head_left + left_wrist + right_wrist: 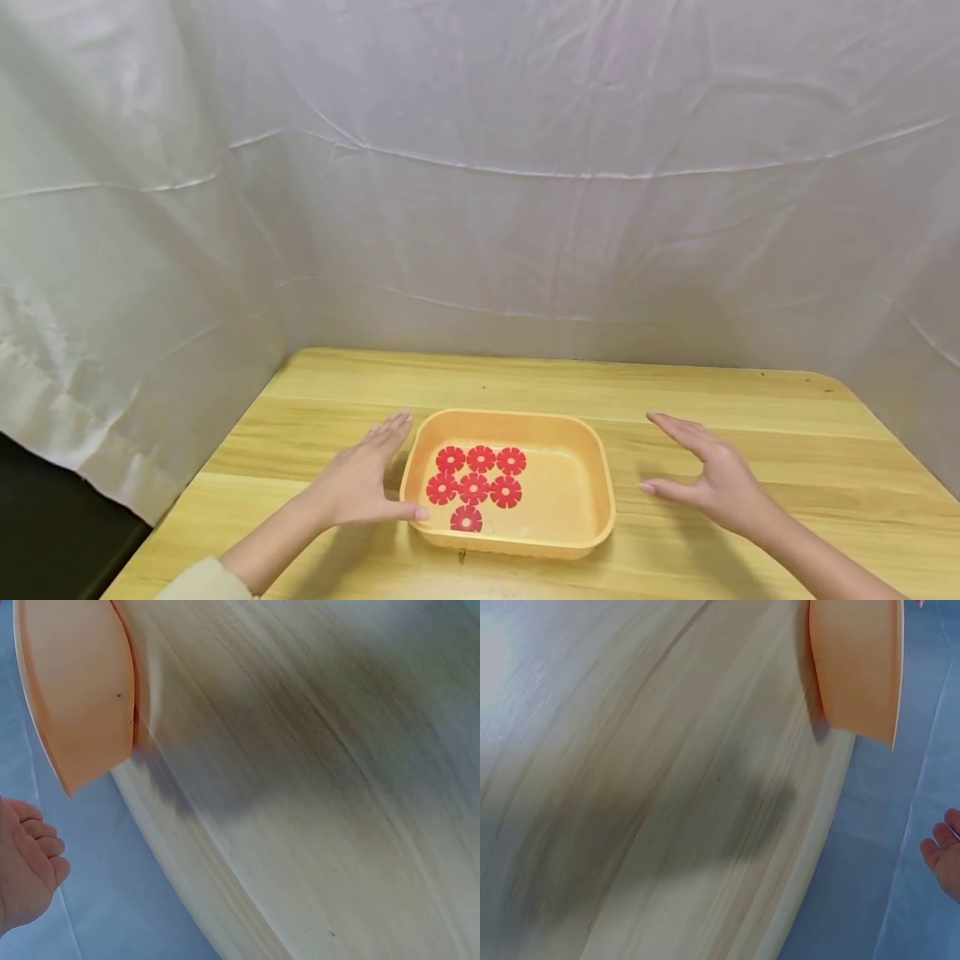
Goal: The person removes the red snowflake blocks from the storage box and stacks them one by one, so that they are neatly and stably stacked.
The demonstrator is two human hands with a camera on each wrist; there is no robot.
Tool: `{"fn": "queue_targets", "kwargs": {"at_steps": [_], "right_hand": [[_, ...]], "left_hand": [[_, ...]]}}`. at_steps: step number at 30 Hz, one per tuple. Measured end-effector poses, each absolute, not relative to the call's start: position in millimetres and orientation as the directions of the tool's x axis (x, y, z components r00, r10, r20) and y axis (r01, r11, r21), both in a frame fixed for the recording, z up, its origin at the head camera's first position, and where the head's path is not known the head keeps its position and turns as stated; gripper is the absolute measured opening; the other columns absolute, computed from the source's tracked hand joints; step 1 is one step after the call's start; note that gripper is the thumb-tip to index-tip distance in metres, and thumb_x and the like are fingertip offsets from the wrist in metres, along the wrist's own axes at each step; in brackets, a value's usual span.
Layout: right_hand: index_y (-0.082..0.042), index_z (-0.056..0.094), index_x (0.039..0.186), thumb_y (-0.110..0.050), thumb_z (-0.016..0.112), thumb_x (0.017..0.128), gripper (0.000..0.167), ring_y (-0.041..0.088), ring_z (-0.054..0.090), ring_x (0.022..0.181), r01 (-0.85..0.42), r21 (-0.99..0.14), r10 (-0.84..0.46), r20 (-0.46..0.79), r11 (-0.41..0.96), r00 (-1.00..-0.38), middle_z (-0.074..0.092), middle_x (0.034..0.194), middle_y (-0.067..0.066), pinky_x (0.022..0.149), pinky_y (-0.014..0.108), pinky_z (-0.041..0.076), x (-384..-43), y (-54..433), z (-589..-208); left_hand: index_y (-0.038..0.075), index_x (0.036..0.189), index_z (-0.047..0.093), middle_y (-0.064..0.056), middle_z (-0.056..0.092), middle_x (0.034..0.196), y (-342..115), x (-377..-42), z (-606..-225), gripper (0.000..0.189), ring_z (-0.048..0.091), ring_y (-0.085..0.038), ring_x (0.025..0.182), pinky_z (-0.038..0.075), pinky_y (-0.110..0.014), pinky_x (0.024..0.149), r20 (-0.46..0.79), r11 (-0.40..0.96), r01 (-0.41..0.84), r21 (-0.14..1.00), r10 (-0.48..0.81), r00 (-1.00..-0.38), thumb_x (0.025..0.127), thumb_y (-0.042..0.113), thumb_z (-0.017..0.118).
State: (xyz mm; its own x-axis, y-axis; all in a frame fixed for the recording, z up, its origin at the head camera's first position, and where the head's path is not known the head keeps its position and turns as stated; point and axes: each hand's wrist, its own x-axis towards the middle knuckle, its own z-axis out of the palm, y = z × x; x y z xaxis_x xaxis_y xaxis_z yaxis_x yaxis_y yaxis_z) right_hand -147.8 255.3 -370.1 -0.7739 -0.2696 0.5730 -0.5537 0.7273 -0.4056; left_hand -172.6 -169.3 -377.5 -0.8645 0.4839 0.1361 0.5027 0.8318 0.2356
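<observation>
A shallow orange plastic tray (562, 492) with rounded corners rests on the table. Several red flower-shaped discs (465, 492) with notched edges lie flat in its left half. Beside the tray's left wall is my left hand (356, 483), fingers extended and thumb overlapping the front left rim in the head view. My right hand (716, 475) hovers to the right, apart from the tray, thumb and fingers spread with nothing between them. The left wrist view has the left hand (34, 859) near the tray's outer wall (82, 682); the right wrist view shows the right fingers (946, 838) below it.
The wooden table (750, 400) has rounded back corners. Pale grey cloth (525, 233) hangs behind it and along both sides. A dark area (52, 517) lies past the table's left edge.
</observation>
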Motion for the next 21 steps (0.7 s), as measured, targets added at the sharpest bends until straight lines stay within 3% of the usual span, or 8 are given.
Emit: {"fn": "queue_targets", "kwargs": {"at_steps": [2, 4, 7, 9, 11, 17, 21], "right_hand": [[-0.010, 0.057, 0.127, -0.025, 0.087, 0.057, 0.078, -0.004, 0.047, 0.113, -0.538, -0.418, -0.258, 0.561, 0.732, -0.787, 0.062, 0.121, 0.016, 0.096, 0.000, 0.027, -148, 251, -369], [-0.009, 0.058, 0.126, -0.025, 0.087, 0.058, 0.076, 0.000, 0.051, 0.110, -0.515, -0.436, -0.243, 0.540, 0.738, -0.806, 0.062, 0.121, 0.014, 0.092, 0.011, 0.042, -148, 246, -367], [-0.006, 0.059, 0.124, -0.023, 0.086, 0.061, 0.071, -0.004, 0.052, 0.106, -0.501, -0.487, -0.230, 0.514, 0.715, -0.827, 0.063, 0.121, 0.014, 0.087, 0.014, 0.047, -150, 239, -365], [-0.003, 0.059, 0.123, -0.020, 0.085, 0.063, 0.068, -0.006, 0.053, 0.105, -0.503, -0.538, -0.233, 0.492, 0.677, -0.839, 0.063, 0.120, 0.016, 0.087, 0.013, 0.047, -152, 234, -364], [-0.001, 0.058, 0.123, -0.018, 0.083, 0.065, 0.066, -0.013, 0.049, 0.105, -0.508, -0.592, -0.244, 0.469, 0.625, -0.849, 0.062, 0.121, 0.018, 0.088, 0.001, 0.038, -155, 230, -364], [0.009, 0.055, 0.122, -0.010, 0.079, 0.070, 0.061, -0.015, 0.048, 0.107, -0.525, -0.717, -0.291, 0.437, 0.458, -0.851, 0.058, 0.122, 0.026, 0.090, 0.002, 0.039, -163, 212, -370], [0.011, 0.054, 0.121, -0.010, 0.078, 0.072, 0.058, -0.008, 0.053, 0.107, -0.514, -0.756, -0.313, 0.413, 0.405, -0.855, 0.060, 0.120, 0.026, 0.091, 0.005, 0.041, -166, 201, -374]], "left_hand": [[-0.003, 0.142, 0.032, -0.019, 0.027, 0.150, -169, -173, -377, 0.113, 0.030, -0.036, 0.137, 0.032, -0.049, 0.109, 0.121, 0.828, 0.506, 0.240, 0.492, -0.862, 0.064, 0.070, 0.066], [-0.004, 0.140, 0.035, -0.020, 0.030, 0.148, -170, -173, -376, 0.112, 0.032, -0.037, 0.136, 0.033, -0.050, 0.108, 0.104, 0.825, 0.514, 0.235, 0.504, -0.857, 0.063, 0.072, 0.065], [-0.004, 0.138, 0.039, -0.021, 0.032, 0.147, -170, -174, -376, 0.111, 0.033, -0.038, 0.135, 0.033, -0.049, 0.108, 0.081, 0.824, 0.520, 0.226, 0.516, -0.853, 0.063, 0.073, 0.064], [-0.005, 0.138, 0.039, -0.021, 0.032, 0.147, -169, -174, -376, 0.112, 0.033, -0.039, 0.135, 0.033, -0.050, 0.108, 0.067, 0.825, 0.518, 0.227, 0.518, -0.853, 0.062, 0.073, 0.064], [-0.005, 0.138, 0.039, -0.021, 0.032, 0.147, -168, -173, -376, 0.112, 0.032, -0.039, 0.135, 0.033, -0.052, 0.108, 0.056, 0.826, 0.514, 0.231, 0.516, -0.855, 0.061, 0.073, 0.065], [-0.005, 0.137, 0.039, -0.022, 0.034, 0.146, -165, -173, -374, 0.114, 0.034, -0.039, 0.134, 0.031, -0.049, 0.110, 0.038, 0.824, 0.518, 0.228, 0.524, -0.851, 0.060, 0.074, 0.065], [-0.007, 0.136, 0.040, -0.023, 0.036, 0.145, -164, -173, -374, 0.115, 0.036, -0.040, 0.133, 0.031, -0.048, 0.110, 0.045, 0.820, 0.528, 0.219, 0.532, -0.845, 0.059, 0.074, 0.066]]}}
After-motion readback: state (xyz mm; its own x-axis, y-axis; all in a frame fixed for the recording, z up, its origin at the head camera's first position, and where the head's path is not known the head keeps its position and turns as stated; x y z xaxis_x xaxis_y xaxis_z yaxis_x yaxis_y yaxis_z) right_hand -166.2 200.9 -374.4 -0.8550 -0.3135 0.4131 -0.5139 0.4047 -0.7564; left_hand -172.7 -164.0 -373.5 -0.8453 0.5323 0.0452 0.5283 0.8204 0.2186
